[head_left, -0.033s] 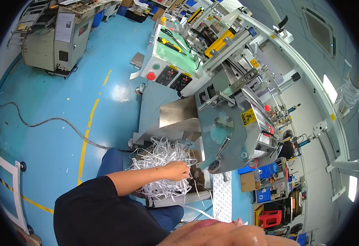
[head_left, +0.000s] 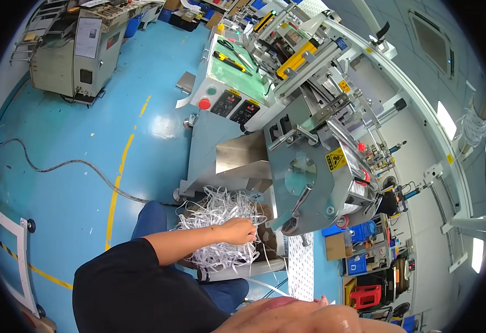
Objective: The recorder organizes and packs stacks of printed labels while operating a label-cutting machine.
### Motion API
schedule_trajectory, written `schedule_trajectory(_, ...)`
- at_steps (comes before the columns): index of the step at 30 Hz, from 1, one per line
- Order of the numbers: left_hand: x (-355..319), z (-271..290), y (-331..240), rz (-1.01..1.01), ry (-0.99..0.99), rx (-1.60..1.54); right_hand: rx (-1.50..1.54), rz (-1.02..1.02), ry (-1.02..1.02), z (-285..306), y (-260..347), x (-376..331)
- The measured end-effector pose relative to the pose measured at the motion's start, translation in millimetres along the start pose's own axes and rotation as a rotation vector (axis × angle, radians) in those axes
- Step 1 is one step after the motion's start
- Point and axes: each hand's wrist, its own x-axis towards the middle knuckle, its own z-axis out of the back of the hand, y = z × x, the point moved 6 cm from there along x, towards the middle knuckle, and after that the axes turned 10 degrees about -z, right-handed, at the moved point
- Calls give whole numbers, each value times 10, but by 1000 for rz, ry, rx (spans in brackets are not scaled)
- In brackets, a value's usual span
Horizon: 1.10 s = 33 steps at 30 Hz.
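My left hand (head_left: 239, 231) reaches in from a black sleeve and is closed at the right side of a tangled heap of thin white strips (head_left: 215, 211). Some strips come out around its fingers, so it appears to grip them; the fingertips are turned away from view. The heap sits low beneath the grey machine (head_left: 279, 183), below its bent metal chute (head_left: 240, 152). Of my right hand (head_left: 324, 300) only small fingertips show at the lower edge, and the rest is hidden. A white perforated sheet (head_left: 300, 266) hangs down to the right of the heap.
A control box (head_left: 225, 99) with a red button carries scissors and a yellow cutter on its green top. A dark cable (head_left: 82, 162) crosses the blue floor at left. A red stool (head_left: 366, 296) and blue bins (head_left: 357, 264) stand at lower right.
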Motion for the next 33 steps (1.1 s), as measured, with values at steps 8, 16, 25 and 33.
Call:
schedule_trajectory(8,-194,313,156,38,22,62,-83,-92,-56,309,-290,164)
schedule_trajectory(16,-527,593,483,90,-180,-188,-88,-175,118,271,-187,122)
schedule_trajectory(25,-531,369,526,225,-654,-1665,-19,-172,163,-106,-46,-130)
schedule_trajectory(33,-339,284,429,328,-551,-980,-13,-182,249,-174,-98,8)
